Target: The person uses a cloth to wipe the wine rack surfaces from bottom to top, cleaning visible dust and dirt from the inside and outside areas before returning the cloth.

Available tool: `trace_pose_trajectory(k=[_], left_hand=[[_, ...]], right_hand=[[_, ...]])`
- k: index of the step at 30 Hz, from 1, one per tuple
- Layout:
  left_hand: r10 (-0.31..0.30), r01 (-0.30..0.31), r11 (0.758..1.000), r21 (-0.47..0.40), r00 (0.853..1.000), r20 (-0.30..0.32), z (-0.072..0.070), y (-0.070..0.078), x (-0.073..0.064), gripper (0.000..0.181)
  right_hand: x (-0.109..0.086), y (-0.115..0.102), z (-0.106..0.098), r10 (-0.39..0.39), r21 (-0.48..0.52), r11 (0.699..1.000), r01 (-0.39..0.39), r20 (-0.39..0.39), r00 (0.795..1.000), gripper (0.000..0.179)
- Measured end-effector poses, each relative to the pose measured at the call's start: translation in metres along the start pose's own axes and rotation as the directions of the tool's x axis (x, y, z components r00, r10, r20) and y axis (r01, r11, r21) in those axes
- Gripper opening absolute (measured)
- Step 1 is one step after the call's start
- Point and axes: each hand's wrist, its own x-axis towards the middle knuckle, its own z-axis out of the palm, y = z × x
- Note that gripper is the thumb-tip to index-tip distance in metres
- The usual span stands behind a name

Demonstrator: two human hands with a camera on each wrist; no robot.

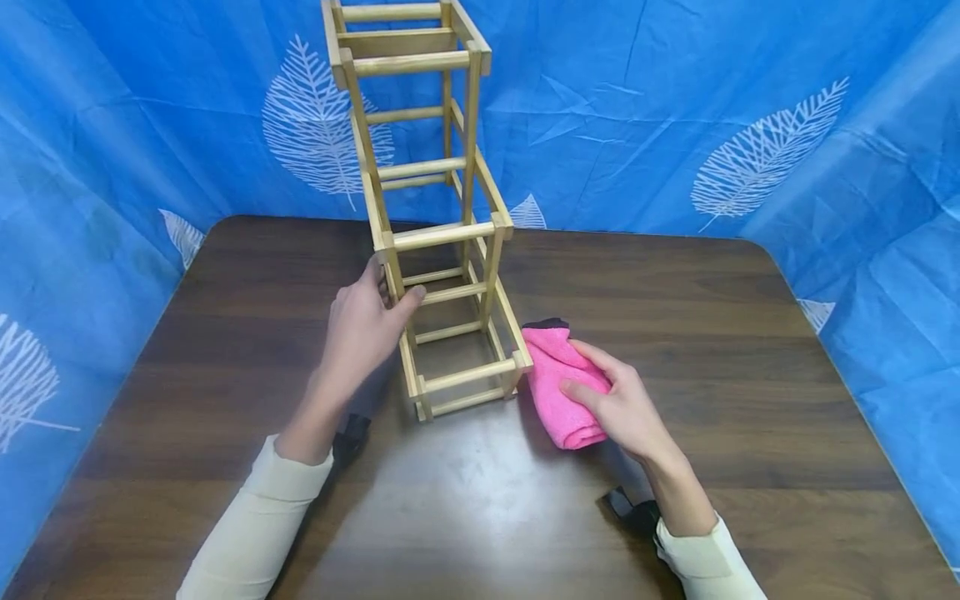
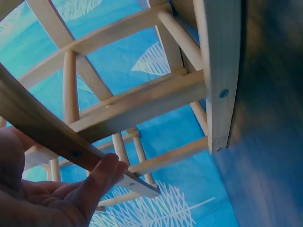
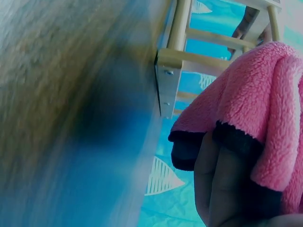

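Note:
A stepped wooden rack (image 1: 450,237) of pale slats and round rods stands on the brown table. My left hand (image 1: 367,321) grips its left side near the middle tier, thumb over the front. In the left wrist view, the fingers of that hand (image 2: 71,189) hold one wooden bar (image 2: 85,153). My right hand (image 1: 626,404) holds a folded pink cloth (image 1: 558,392) with a dark edge, beside the rack's lower right corner. The right wrist view shows the fluffy cloth (image 3: 246,94) bunched over my fingers (image 3: 222,189); whether it touches the rack cannot be told.
The brown wooden table (image 1: 712,350) has rounded far corners. Blue sheeting (image 1: 600,100) with white leaf prints hangs behind it and along both sides. Black straps with small devices (image 1: 630,508) sit at both wrists.

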Motion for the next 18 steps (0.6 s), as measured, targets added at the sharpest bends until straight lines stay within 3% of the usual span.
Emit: trace_pose_trajectory(k=[4, 11, 15, 18], left_hand=[[0.026, -0.026, 0.999, 0.024, 1.0, 0.003, -0.004, 0.003, 0.002, 0.038], [0.014, -0.011, 1.0, -0.024, 0.99, 0.14, -0.013, 0.004, 0.002, 0.044], [0.054, -0.039, 0.997, -0.06, 0.962, 0.267, -0.02, 0.002, 0.008, 0.046], [0.097, -0.083, 0.995, -0.054, 0.932, 0.348, -0.025, 0.001, 0.017, 0.035]], right_hand=[[0.0, 0.0, -0.006, -0.001, 0.017, 1.0, 0.002, -0.035, 0.999, 0.055], [-0.003, 0.0, -0.019, -0.013, 0.024, 1.0, 0.015, -0.081, 0.997, 0.055], [-0.005, 0.001, -0.025, -0.004, 0.029, 1.0, 0.007, -0.121, 0.993, 0.055], [-0.009, -0.001, -0.03, 0.001, 0.026, 1.0, 0.003, -0.145, 0.989, 0.057]])
